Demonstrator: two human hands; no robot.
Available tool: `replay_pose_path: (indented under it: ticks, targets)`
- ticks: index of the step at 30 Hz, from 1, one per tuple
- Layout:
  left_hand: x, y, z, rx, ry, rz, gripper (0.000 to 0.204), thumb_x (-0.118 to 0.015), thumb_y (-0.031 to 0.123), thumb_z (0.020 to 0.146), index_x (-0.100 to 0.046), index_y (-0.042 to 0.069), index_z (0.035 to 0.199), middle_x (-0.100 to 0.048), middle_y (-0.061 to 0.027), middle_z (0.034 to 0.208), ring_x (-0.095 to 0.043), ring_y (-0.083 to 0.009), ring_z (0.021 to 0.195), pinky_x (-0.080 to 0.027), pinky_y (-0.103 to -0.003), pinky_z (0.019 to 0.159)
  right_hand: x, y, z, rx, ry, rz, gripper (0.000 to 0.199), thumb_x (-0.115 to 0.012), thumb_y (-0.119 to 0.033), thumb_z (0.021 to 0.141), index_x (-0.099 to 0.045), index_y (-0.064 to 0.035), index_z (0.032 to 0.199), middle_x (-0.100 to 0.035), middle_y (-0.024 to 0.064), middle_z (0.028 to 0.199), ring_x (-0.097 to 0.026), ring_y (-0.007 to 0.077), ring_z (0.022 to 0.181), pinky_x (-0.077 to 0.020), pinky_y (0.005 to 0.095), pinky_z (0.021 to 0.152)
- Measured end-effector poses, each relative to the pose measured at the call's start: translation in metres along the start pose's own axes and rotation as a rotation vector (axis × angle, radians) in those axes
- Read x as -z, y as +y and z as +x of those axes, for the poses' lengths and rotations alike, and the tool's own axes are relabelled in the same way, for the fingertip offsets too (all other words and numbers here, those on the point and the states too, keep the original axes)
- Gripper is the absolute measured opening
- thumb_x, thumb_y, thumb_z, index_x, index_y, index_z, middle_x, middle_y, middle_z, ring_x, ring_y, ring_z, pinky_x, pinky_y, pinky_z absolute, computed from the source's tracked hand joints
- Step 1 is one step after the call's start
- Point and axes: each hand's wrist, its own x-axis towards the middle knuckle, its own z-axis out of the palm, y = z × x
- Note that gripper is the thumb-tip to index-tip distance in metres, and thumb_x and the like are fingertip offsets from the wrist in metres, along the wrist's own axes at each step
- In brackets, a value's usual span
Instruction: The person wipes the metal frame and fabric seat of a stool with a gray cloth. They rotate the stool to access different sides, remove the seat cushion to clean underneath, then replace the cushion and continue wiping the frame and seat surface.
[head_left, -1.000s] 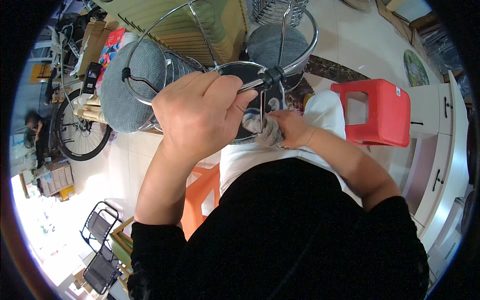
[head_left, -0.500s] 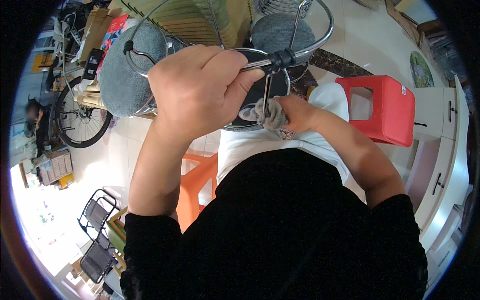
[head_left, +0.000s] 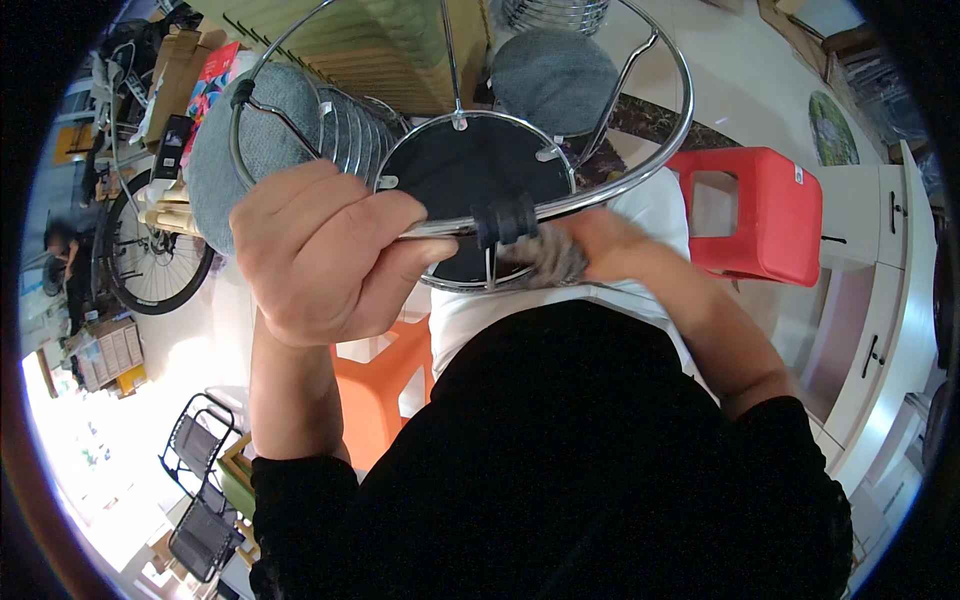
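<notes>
The stool frame [head_left: 470, 190] had swung up and closer since a second earlier, its chrome ring [head_left: 640, 180] now arcing wide across the top of the view and the round black seat underside [head_left: 470, 180] facing the camera square on. That put more of the metalwork within reach of the cloth. The left hand [head_left: 320, 255] was clamped around the chrome ring, fingers [head_left: 300, 215] wrapped tight over it, thumb tucked beneath, just left of the black rubber sleeve [head_left: 505, 222]. The right hand [head_left: 610, 245] had slid in under the ring, pressing a grey cloth [head_left: 550, 262] against the seat's lower rim; its fingers looked closed on the cloth, though the ring hid most of them. The cloth sat right beside the sleeve, touching the frame. A red stool [head_left: 750, 215] stood off to the right, an orange stool [head_left: 385, 385] below the left forearm, and a bicycle [head_left: 150, 250] at far left.
</notes>
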Motion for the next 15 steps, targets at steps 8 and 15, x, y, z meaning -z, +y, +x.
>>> replay_pose_path:
  ticks: [8, 15]
  targets:
    - [0.026, -0.015, -0.008, 0.309, -0.239, -0.112, 0.044, -0.077, 0.045, 0.073, -0.064, 0.002, 0.077, -0.052, -0.0058, 0.06, -0.047, -0.0194, 0.05, -0.032, -0.03, 0.047, 0.03, 0.004, 0.0, 0.077, 0.329, 0.401, 0.042, -0.076, -0.014, 0.074, -0.064, -0.0055, 0.113, -0.068, 0.0147, 0.107, -0.066, 0.0332, 0.097, -0.0516, 0.0343, 0.088]
    - [-0.007, 0.037, 0.004, 0.37, -0.28, 0.13, 0.048, -0.082, 0.045, 0.066, -0.065, 0.004, 0.086, -0.056, -0.0048, 0.064, -0.056, -0.0232, 0.056, -0.042, -0.034, 0.052, -0.041, -0.033, 0.041, 0.197, 0.081, -0.055, 0.051, -0.072, -0.019, 0.07, -0.055, -0.0007, 0.114, -0.063, 0.0204, 0.11, -0.059, 0.0362, 0.106, -0.0466, 0.0443, 0.092]
